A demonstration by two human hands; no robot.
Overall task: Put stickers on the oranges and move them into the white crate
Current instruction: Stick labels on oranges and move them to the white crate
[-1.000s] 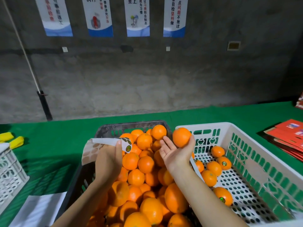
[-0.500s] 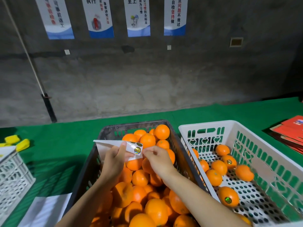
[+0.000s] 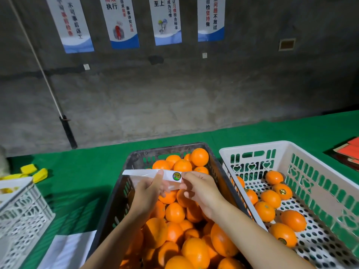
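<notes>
While the left hand (image 3: 147,193) grips a white backing strip (image 3: 143,174) with thumb on top and fingers (image 3: 161,191) curled beneath it, the right hand (image 3: 202,191) pinches the strip's free end, its thumb and forefinger closed just beside a round green-and-gold sticker (image 3: 176,176). That sticker sits on the strip between the two sets of fingers, nearer the right ones. Both hands hover over the dark crate (image 3: 165,150), which is heaped with oranges (image 3: 174,212); the fruit lies directly below the fingers, and a few pieces rise beyond them at the crate's far end. To the right of the right fingers, touching the dark crate's side, stands the white crate (image 3: 320,171). On its perforated floor lie several stickered oranges (image 3: 282,191), some with a small round label showing, spread loosely and apart from the hands. To the left of the left fingers, well apart, another white crate (image 3: 23,208) stands at the desk edge, with yellow items (image 3: 39,174) beyond it on the green desk (image 3: 87,171) and a pale sheet (image 3: 68,249) lying nearer the person. Far to the right, red booklets (image 3: 349,150) rest on the desk. Behind everything, four posters (image 3: 167,20) hang on the grey wall.
</notes>
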